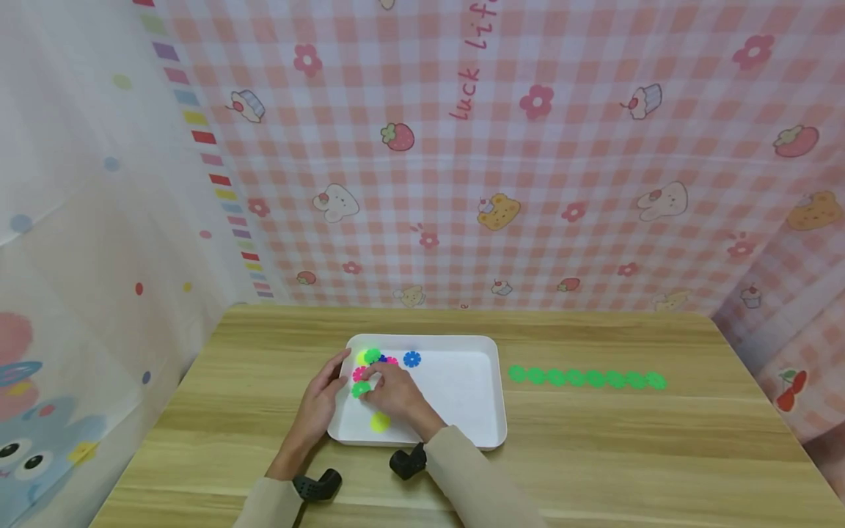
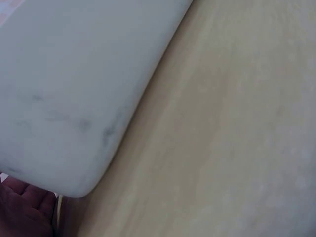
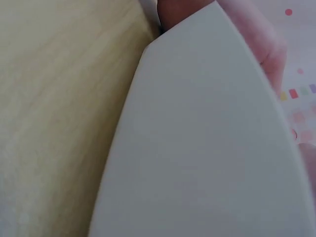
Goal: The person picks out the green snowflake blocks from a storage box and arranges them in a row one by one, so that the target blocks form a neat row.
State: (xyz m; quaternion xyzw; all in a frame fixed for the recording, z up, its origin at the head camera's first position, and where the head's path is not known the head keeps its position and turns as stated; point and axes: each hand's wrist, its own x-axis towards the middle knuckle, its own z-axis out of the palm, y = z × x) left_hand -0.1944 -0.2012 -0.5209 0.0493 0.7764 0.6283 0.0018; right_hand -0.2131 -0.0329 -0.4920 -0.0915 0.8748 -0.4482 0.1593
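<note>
A white tray (image 1: 455, 396) stands on the table, with small flower-shaped notched discs grouped at its left end. My left hand (image 1: 321, 396) grips the tray's left rim; part of it shows past the tray's corner in the left wrist view. Inside the tray, my right hand (image 1: 396, 396) has its thumb and fingertips at a green disc (image 1: 360, 389). Whether they pinch it is too small to tell. Close by lie a pink disc (image 1: 359, 373), another green disc (image 1: 372, 356) and a blue disc (image 1: 412, 358). A yellow disc (image 1: 379, 422) lies nearer the front wall.
Right of the tray, several green discs form a row (image 1: 576, 378) on the wooden table (image 1: 627, 455). A checked pink curtain (image 1: 462, 169) hangs behind the table. Each wrist carries a black device (image 1: 318, 485) close to the table's surface.
</note>
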